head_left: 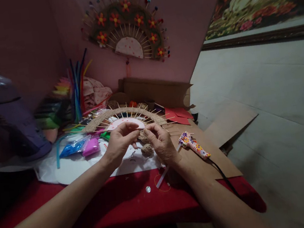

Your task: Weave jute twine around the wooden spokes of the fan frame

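Note:
My left hand (122, 142) is closed in a pinch over the middle of the table; what its fingertips hold is too small to tell. Facing it, my right hand (162, 144) has thumb and fingers pressed together at a small bundle of brown jute twine (144, 136). Just below hangs or lies a second twine ball (147, 150); I cannot tell which. Behind both hands is a half-round fan frame (129, 110) wrapped in twine, with thin sticks poking outward and a pink dotted half-disc (126, 123) at its centre, partly hidden by my fingers.
A flower-patterned glue gun (194, 145) rests on cardboard (221, 161) at right, its black cord trailing off the edge. Bags of blue and pink clay (91, 147) lie left, near a purple flask (7, 115). A finished fan (127, 27) hangs behind.

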A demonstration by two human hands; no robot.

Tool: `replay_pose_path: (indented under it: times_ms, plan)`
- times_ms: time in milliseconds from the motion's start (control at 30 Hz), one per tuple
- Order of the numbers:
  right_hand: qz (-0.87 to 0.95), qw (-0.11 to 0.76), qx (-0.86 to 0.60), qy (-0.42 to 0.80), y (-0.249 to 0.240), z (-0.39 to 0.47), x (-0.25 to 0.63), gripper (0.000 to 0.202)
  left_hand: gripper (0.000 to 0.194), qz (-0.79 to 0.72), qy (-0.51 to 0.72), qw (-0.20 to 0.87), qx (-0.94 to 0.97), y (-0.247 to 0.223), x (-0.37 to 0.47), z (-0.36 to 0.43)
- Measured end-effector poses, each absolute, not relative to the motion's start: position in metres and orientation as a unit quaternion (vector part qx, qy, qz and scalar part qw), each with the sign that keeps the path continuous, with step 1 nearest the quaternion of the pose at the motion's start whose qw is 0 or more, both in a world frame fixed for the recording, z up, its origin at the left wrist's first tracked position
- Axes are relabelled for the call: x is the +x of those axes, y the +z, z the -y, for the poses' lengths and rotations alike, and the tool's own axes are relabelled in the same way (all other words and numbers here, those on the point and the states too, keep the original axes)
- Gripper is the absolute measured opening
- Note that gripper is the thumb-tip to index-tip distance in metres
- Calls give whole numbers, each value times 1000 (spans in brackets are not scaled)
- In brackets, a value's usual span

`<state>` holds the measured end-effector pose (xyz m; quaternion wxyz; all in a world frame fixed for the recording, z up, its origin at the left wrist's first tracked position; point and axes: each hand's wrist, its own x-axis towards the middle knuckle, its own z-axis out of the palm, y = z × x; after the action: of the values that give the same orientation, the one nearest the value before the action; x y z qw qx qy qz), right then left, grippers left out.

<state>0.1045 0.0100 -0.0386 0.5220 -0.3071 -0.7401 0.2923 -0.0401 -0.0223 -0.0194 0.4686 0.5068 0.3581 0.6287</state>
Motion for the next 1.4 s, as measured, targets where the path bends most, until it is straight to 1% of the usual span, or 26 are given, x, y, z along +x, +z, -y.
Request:
replay_pose_path:
  times_ms: [67,133,233,467,600,833,1167,1400]
  plan:
    - [754,511,-295,289,-38,-10,105,18,19,-366,636,418,536,-18,-41,23]
    - [761,505,-288,287,-38,-9,105,17,17,-391,617,398,554,-18,-41,23]
    - [749,514,-293,298,-38,-9,105,18,17,-412,588,415,558,-19,-41,23]
    - [730,520,-284,342,-42,-11,104,17,24,-399,554,491,541,-21,-42,22]
    - [704,537,-274,376,-42,-10,103,15,22,-369,571,508,529,-24,-43,20]
    - [724,511,-314,341,-42,-9,105,18,19,-350,599,524,494,-24,-43,19]
    - [724,520,-339,301,-40,-9,107,19,14,-359,625,525,453,-23,-45,16]
    - [726,510,-335,317,-41,-8,106,19,14,-368,634,529,427,-22,-45,16]
